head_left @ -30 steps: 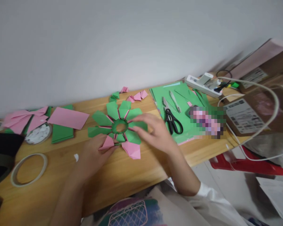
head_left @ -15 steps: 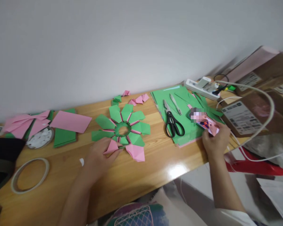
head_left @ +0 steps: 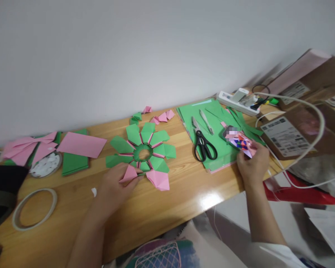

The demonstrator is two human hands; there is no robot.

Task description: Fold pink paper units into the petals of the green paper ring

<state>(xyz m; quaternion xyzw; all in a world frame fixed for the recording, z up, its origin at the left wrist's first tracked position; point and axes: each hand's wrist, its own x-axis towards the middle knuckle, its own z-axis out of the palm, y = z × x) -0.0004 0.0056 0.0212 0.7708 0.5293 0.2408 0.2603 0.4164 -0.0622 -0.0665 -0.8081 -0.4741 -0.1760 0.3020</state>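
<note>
A ring of folded green and pink paper (head_left: 160,150) lies on the wooden table. My left hand (head_left: 115,186) is at its lower left edge, fingers closed on a pink folded piece (head_left: 129,174); a second pink piece (head_left: 159,179) sits just right of it. At the right, my right hand (head_left: 252,162) grips the near end of a phone (head_left: 241,143), its screen lit, over green paper sheets (head_left: 220,149). Black-handled scissors (head_left: 202,143) and a white pen-like cutter (head_left: 206,121) rest on those sheets.
Pink sheets (head_left: 82,144) and green sheets (head_left: 75,163) lie left, near a round white dish (head_left: 46,164) and a tape roll (head_left: 16,219). Small folded pieces (head_left: 162,117) are behind the ring. A power strip (head_left: 237,104), white cable (head_left: 321,124) and cardboard boxes (head_left: 321,123) stand right.
The view has shifted slightly. The picture on the phone's screen looks different, and the fingers of my right hand have moved a little on it. My left hand stays at the ring.
</note>
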